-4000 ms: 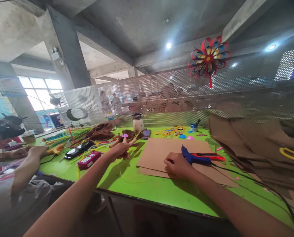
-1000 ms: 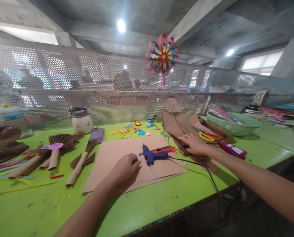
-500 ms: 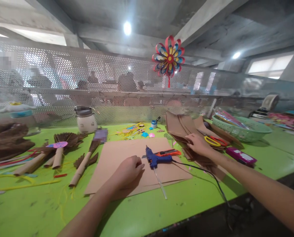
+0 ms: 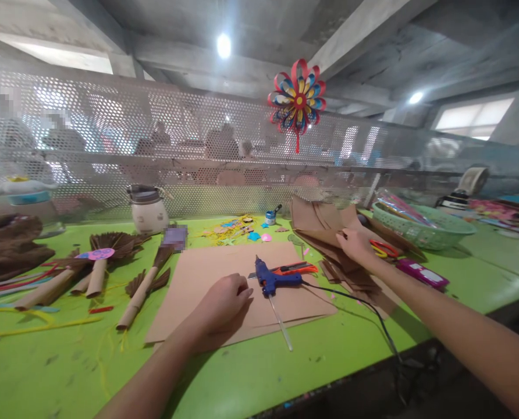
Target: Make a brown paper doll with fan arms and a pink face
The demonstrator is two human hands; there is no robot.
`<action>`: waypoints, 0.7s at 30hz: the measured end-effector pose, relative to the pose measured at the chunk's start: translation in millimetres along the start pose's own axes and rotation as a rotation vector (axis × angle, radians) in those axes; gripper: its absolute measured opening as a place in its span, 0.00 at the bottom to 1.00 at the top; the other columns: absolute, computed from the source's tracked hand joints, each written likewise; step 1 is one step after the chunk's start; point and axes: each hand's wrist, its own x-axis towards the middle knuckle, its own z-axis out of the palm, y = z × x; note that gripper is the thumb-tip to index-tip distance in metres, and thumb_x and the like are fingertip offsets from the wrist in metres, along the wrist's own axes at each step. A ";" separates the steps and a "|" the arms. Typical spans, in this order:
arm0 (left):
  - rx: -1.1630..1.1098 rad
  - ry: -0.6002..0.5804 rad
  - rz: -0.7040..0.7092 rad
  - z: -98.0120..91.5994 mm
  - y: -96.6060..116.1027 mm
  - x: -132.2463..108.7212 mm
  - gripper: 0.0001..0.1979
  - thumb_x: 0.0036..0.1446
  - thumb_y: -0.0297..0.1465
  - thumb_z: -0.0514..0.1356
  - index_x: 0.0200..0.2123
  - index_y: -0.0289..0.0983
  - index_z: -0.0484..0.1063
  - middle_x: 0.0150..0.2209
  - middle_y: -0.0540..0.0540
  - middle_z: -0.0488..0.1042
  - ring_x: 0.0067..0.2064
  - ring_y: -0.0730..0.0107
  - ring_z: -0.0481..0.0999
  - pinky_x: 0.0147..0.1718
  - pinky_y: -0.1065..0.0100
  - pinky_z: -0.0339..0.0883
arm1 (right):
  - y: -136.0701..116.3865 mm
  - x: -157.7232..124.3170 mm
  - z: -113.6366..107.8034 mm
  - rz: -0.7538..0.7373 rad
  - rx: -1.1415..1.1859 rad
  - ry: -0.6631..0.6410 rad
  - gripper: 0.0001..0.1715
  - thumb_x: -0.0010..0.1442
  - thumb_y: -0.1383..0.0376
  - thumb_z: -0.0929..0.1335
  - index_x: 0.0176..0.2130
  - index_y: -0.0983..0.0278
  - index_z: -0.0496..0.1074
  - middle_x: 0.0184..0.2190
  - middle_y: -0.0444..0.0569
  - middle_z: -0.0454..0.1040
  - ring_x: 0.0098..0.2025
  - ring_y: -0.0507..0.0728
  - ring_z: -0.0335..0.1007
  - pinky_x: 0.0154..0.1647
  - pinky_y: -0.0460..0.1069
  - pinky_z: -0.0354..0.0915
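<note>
My left hand (image 4: 223,302) rests as a loose fist on a large brown cardboard sheet (image 4: 207,273), just left of a blue glue gun (image 4: 273,279). My right hand (image 4: 354,243) reaches to the right and grips a sheet in a fanned stack of brown paper (image 4: 324,224). Scissors with red and yellow handles (image 4: 384,249) lie on that stack right beside the hand. An orange utility knife (image 4: 297,269) lies behind the glue gun.
Rolled brown paper brooms (image 4: 94,273) lie at the left on the green table (image 4: 259,372). A white jar (image 4: 146,210), a green basket (image 4: 420,228) and a magenta box (image 4: 420,273) stand around. A perforated metal screen (image 4: 111,145) with a paper pinwheel (image 4: 297,100) backs the table. The gun's cord (image 4: 375,323) runs over the front edge.
My right hand has risen slightly on the brown paper stack and lifted a sheet's edge. My left hand has stayed on the cardboard.
</note>
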 end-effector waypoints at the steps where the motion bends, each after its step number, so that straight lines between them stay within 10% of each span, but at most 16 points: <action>1: -0.003 0.001 -0.001 -0.2 0.5 -0.1 0.12 0.53 0.34 0.49 0.25 0.36 0.69 0.29 0.42 0.72 0.30 0.65 0.68 0.28 0.68 0.56 | 1.8 2.4 -0.4 0.023 -0.008 0.000 0.20 0.60 0.61 0.57 0.33 0.68 0.73 0.32 0.60 0.75 0.35 0.62 0.70 0.32 0.50 0.57; 21: -0.017 -0.038 -0.034 -5.2 5.1 -0.3 0.12 0.52 0.34 0.50 0.25 0.36 0.70 0.30 0.42 0.73 0.30 0.64 0.68 0.28 0.68 0.56 | -36.9 -12.3 -8.8 -0.267 0.095 -0.177 0.18 0.56 0.62 0.63 0.45 0.67 0.72 0.44 0.56 0.72 0.48 0.59 0.64 0.48 0.49 0.56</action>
